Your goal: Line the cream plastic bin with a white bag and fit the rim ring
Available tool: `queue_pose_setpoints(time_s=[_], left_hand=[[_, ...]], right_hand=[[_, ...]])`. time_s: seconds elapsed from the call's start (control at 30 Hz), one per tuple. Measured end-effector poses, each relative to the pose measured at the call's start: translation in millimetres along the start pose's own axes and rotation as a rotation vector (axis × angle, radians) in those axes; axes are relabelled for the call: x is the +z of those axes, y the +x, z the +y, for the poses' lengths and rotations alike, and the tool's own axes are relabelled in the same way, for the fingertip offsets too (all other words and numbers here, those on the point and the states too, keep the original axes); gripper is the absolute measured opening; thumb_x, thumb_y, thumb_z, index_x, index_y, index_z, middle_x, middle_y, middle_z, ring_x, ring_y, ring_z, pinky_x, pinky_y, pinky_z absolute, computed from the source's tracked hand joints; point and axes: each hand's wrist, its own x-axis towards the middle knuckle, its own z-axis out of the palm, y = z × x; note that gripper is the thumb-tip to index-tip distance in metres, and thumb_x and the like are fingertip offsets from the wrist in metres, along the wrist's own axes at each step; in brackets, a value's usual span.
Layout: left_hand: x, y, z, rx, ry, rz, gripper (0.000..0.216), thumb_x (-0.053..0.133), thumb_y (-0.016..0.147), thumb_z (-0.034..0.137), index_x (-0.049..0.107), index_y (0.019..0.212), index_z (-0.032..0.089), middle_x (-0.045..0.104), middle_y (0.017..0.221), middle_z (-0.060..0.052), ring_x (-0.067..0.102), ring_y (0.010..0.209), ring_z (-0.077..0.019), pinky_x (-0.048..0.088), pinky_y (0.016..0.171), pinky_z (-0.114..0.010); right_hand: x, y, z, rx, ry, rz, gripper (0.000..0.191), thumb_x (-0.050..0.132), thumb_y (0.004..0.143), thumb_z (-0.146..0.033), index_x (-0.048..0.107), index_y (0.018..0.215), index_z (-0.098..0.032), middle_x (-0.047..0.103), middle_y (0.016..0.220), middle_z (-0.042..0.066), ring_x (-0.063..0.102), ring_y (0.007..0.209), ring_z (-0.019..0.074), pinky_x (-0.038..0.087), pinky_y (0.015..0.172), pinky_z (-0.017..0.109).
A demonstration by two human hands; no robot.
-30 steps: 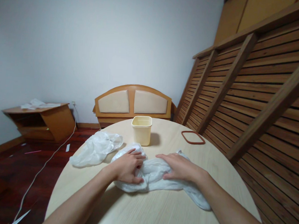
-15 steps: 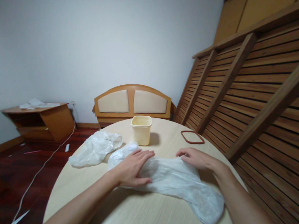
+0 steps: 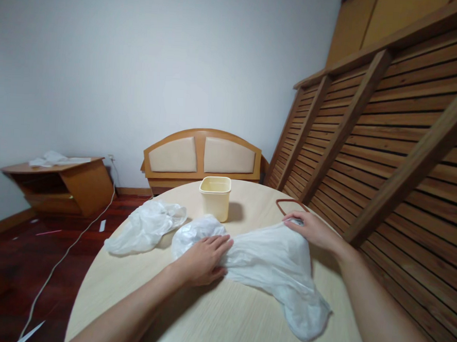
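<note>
A thin white plastic bag (image 3: 272, 269) lies stretched across the round pale wooden table (image 3: 219, 320). My left hand (image 3: 203, 257) rests flat on its bunched left part, fingers extended and pressing it down. My right hand (image 3: 312, 229) is at the bag's far right top edge, fingers curled onto the plastic; whether it pinches the film is hard to see. A second crumpled white plastic bag (image 3: 145, 228) lies to the left of it, untouched.
A small cream plastic bin (image 3: 215, 197) stands at the table's far side. A reddish-brown ring frame (image 3: 286, 204) lies behind my right hand. A slatted wooden panel (image 3: 388, 150) leans on the right. A headboard (image 3: 202, 156), low cabinet (image 3: 61, 184) and floor cable (image 3: 64, 259) lie beyond.
The bag was bunched under both hands, then spread out. My right hand slid right and away along it to its far edge; the left hand stayed pressing the left part.
</note>
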Motion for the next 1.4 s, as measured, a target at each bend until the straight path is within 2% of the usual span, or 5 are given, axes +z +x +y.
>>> queue_pose_setpoints(time_s=[0.27,0.6,1.0,1.17,1.4], left_hand=[[-2.0,0.9,4.5,0.019,0.027,0.016,0.055,0.053,0.094,0.047,0.053,0.14,0.018,0.052,0.15,-0.016,0.048,0.139,-0.0365,0.033,0.118,-0.056],[7.9,11.6,11.2,0.05,0.059,0.01,0.112,0.053,0.079,0.081,0.015,0.16,0.014,0.026,0.164,-0.022,0.033,0.149,-0.0386,0.03,0.118,-0.053],[8.4,8.5,12.2,-0.103,0.16,-0.013,0.065,0.047,0.096,0.055,0.045,0.147,0.014,0.063,0.133,-0.019,0.059,0.117,-0.0366,0.045,0.098,-0.05],[11.4,10.8,10.5,-0.141,0.24,-0.002,0.054,0.049,0.098,0.043,0.048,0.143,0.014,0.066,0.122,-0.017,0.062,0.111,-0.0342,0.049,0.091,-0.045],[15.7,16.1,5.5,-0.098,0.353,0.003,0.042,0.04,0.098,0.015,0.051,0.138,0.012,0.068,0.115,-0.014,0.059,0.11,-0.0293,0.048,0.09,-0.04]], right_hand=[[19.8,-6.8,-35.6,-0.09,-0.181,-0.059,0.047,0.054,0.092,-0.046,0.069,0.125,-0.016,0.067,0.133,0.015,0.057,0.128,0.0323,0.037,0.114,0.047],[77.0,-21.5,-87.3,-0.162,-0.212,-0.533,0.142,0.089,0.051,-0.058,0.013,0.163,-0.017,0.011,0.168,0.022,0.009,0.154,0.0427,0.007,0.123,0.061],[52.5,-26.9,-72.3,-0.055,-0.36,-0.427,0.093,0.07,0.058,-0.004,0.05,0.147,-0.023,0.064,0.136,0.016,0.063,0.119,0.0355,0.049,0.097,0.043],[39.3,-20.3,-70.5,-0.057,-0.498,-0.308,0.041,0.054,0.077,-0.003,0.07,0.11,-0.02,0.075,0.1,0.013,0.07,0.092,0.0303,0.046,0.075,0.036],[30.2,-6.0,-61.4,-0.162,-0.581,-0.15,0.037,0.044,0.082,0.002,0.071,0.099,-0.017,0.071,0.105,0.012,0.064,0.101,0.0263,0.044,0.086,0.034]])
